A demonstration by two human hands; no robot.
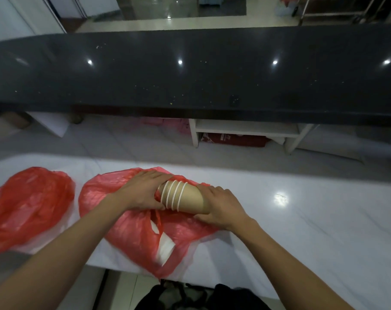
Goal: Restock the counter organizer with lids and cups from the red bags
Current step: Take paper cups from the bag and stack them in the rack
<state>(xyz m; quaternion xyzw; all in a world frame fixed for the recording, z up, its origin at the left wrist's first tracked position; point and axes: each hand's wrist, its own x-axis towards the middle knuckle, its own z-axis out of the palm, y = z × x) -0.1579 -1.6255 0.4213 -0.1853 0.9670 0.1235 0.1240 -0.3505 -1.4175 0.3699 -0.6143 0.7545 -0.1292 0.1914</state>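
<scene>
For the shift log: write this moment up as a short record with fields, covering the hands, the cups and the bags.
setting: white marble worktop below a raised black counter
cups: nested stack of brown paper cups, lying on its side, white rims toward the left
left hand: grips the rim end of the stack
right hand: holds the base end, fingers curled round it
bag in use: red bag under the stack and both hands
second bag: red bag to the left, untouched
organizer: not in view

Service counter area, apparently a café or shop: raised dark stone counter (190, 70) overlooking white worktop (302, 209); tiled lobby floor (212, 16) lying beyond.
</scene>
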